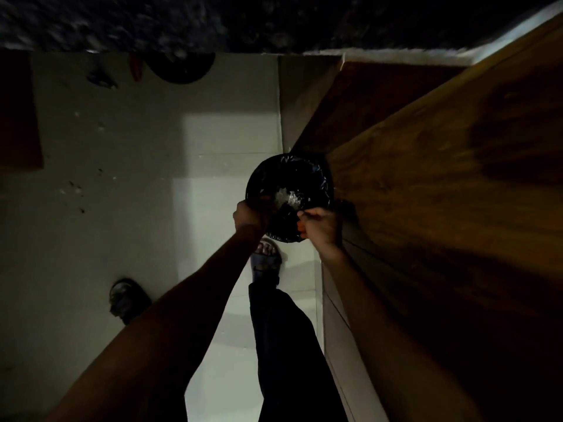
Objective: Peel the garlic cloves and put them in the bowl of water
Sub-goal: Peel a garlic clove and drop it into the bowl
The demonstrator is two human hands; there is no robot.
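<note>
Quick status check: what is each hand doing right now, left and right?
Left hand: grips the near-left rim of the black bin bag.
Right hand: fingers curled, pinching the bag's near edge.

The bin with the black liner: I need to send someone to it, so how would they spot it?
Follow the brown wooden cabinet front down to the pale tiled floor. The round bin lined with shiny black plastic stands against it, whitish scraps inside, both hands on its near rim.
</note>
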